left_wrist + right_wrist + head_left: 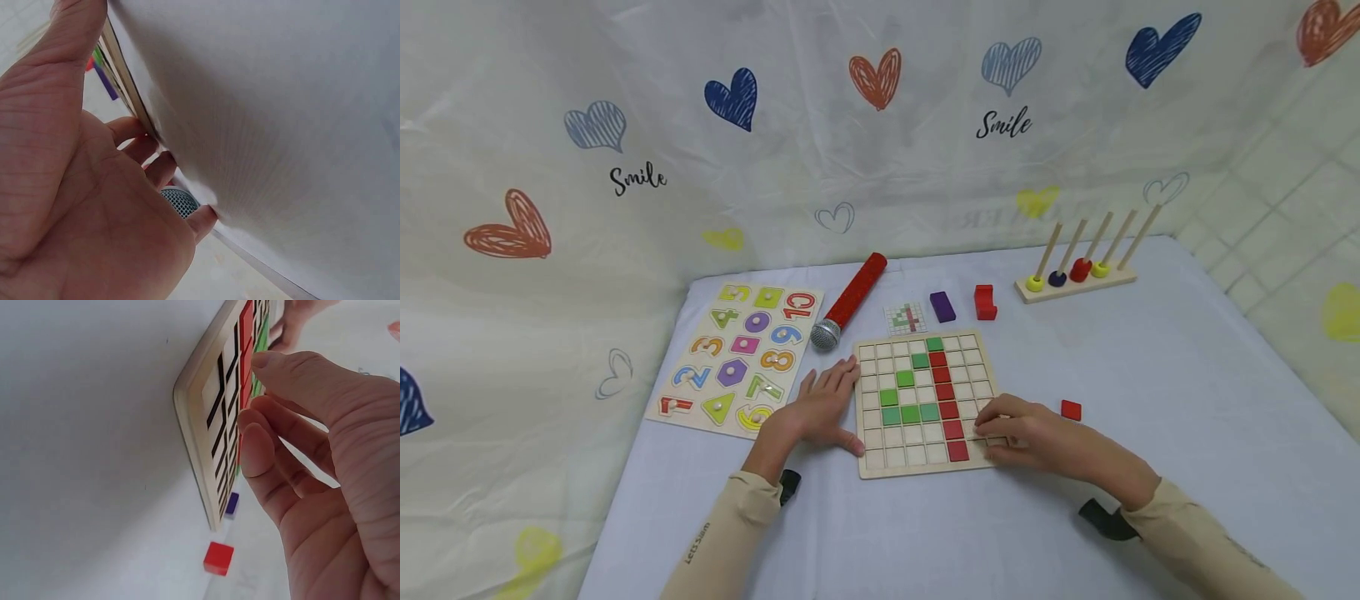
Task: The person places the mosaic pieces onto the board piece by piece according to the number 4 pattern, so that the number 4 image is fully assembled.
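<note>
My left hand (820,410) lies at the left edge of a wooden grid board (871,467), fingers spread and thumb near the lower corner. In the left wrist view its fingertips (164,164) touch down beside the board's edge. Green tiles (910,414) and a column of red tiles (949,409) fill some of the squares. Over the lower right squares is my right hand (1037,437), its fingers loosely bent. The right wrist view shows thumb and fingers (257,450) apart, nothing between them. One loose red tile (1071,410) lies on the cloth right of the board.
Behind the board lie a small pattern card (906,319), a purple block (942,307) and a red block (985,302). A red microphone (856,292) and a number puzzle board (700,400) are on the left. At the back right stands a peg stand (1078,287) with coloured beads.
</note>
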{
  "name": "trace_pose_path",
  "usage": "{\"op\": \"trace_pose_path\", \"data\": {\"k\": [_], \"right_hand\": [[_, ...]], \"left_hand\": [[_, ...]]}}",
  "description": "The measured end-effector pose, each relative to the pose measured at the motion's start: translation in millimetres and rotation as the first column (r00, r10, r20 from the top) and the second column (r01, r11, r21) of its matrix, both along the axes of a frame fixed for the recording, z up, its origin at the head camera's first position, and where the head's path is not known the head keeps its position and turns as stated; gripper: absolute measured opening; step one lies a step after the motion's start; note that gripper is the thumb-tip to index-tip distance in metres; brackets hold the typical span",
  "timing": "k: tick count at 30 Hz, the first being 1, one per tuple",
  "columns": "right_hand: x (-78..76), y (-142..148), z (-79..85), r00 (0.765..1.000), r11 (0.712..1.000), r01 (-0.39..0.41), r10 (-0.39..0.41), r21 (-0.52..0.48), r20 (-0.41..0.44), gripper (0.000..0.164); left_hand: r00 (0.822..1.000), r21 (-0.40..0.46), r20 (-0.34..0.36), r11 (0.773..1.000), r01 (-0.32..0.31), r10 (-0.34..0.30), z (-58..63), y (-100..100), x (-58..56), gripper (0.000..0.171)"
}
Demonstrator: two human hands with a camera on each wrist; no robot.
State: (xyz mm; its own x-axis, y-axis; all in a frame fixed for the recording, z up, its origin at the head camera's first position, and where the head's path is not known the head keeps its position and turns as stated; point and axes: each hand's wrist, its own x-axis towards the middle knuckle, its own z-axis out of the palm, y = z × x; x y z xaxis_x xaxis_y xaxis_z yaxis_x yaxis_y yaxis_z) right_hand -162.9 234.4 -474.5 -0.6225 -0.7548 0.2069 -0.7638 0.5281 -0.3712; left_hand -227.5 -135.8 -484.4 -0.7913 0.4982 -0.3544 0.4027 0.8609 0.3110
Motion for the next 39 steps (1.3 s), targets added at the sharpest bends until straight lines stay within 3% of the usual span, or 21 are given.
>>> {"op": "trace_pose_path", "data": {"k": [4,11,23,29,39], "right_hand": [[1.0,12,1.7,0.999,0.999,0.031,-0.031,0.014,-0.012,0.035],[-4.3,40,-5.4,0.988,0.998,0.060,-0.059,0.005,-0.143,0.040],[-8.9,91,-9.6,0.962,0.962,0.266,-0.260,0.068,-0.085,0.037],[-9.4,97,-15.9,0.961,0.963,0.265,-0.259,0.043,-0.099,0.038],[-11.8,86,-8.9,0.972,0.983,0.184,-0.185,-0.023,-0.141,0.041]], "left_hand": [[1.000,0.007,0.002,1.000,-0.001,0.001,-0.1,0,0.9,0.131],[1.000,0.002,0.005,1.000,-0.008,0.008,0.3,0,0.8,0.131],[1.000,0.004,0.004,1.000,0.002,-0.002,-1.2,-1,-0.5,0.130],[1.000,-0.004,0.001,1.000,-0.003,0.003,-0.7,0,-2.1,0.130],[1.000,0.009,0.010,1.000,-0.008,0.008,-0.6,-1,-3.2,0.130]]}}
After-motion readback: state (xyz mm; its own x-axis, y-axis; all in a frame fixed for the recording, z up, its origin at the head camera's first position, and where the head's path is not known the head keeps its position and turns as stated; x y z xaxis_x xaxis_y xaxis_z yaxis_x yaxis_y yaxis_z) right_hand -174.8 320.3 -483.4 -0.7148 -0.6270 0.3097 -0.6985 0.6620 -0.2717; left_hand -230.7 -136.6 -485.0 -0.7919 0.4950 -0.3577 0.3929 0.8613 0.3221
